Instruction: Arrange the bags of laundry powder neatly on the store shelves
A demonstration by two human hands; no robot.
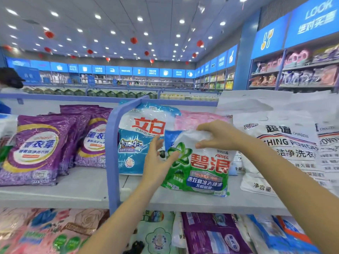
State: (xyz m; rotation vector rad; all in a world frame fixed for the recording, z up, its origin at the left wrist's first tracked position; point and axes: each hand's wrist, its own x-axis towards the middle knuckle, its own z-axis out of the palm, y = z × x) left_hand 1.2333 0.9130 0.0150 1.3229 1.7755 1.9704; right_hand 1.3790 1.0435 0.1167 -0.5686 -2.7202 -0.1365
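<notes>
A green and white Ariel laundry powder bag [200, 171] leans on the top shelf [82, 187], just right of the blue divider. My right hand [218, 136] pinches the bag's white top edge. My left hand [157, 158] has straight fingers lying against the bag's left side. Behind it stands a light blue and white bag [135, 143] with red characters. A pink bag [194, 120] lies further back.
Purple lavender bags [36, 151] fill the shelf left of the blue divider [113, 153]. Large white bags [289, 149] stand on the right. The lower shelf holds pink, purple and blue bags [211, 233]. A person in a dark cap [10, 77] stands at far left.
</notes>
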